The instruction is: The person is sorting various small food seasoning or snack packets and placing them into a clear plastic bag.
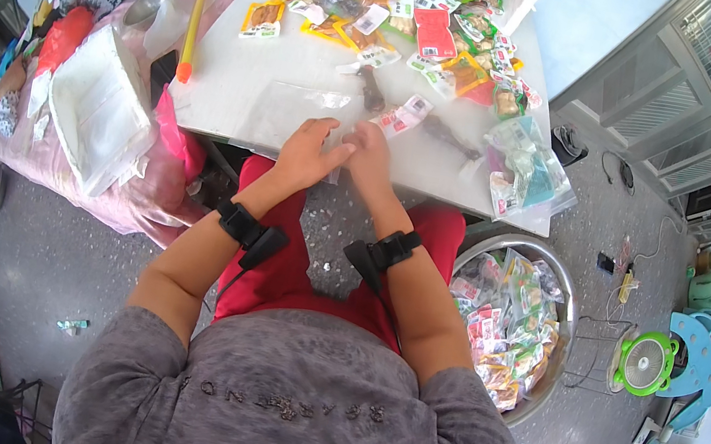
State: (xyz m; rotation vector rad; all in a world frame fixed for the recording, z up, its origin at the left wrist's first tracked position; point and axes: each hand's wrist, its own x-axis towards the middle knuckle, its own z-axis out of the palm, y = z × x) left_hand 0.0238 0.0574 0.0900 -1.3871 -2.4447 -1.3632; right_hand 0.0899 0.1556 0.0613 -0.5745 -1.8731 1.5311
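My left hand (308, 153) is at the near edge of the white table (224, 77), its thumb reaching towards my right hand (369, 162). The fingers of my right hand are bent, and the fingertips of both hands nearly meet. A flat clear plastic bag (306, 98) lies beneath and beyond my left hand; whether either hand grips it cannot be made out. Just past my right hand lie a dark vacuum-packed piece of food (372, 89) and a white-and-red packet (405, 115). Another dark, elongated packed piece (454, 138) rests to their right.
Many snack packets (440, 34) spill from a white foam box (524, 2). Clear bags (530, 160) lie at the table's right corner. A metal basin (568, 331) full of filled bags stands right. An empty foam box (98, 105) and a yellow-orange stick (196, 23) are left.
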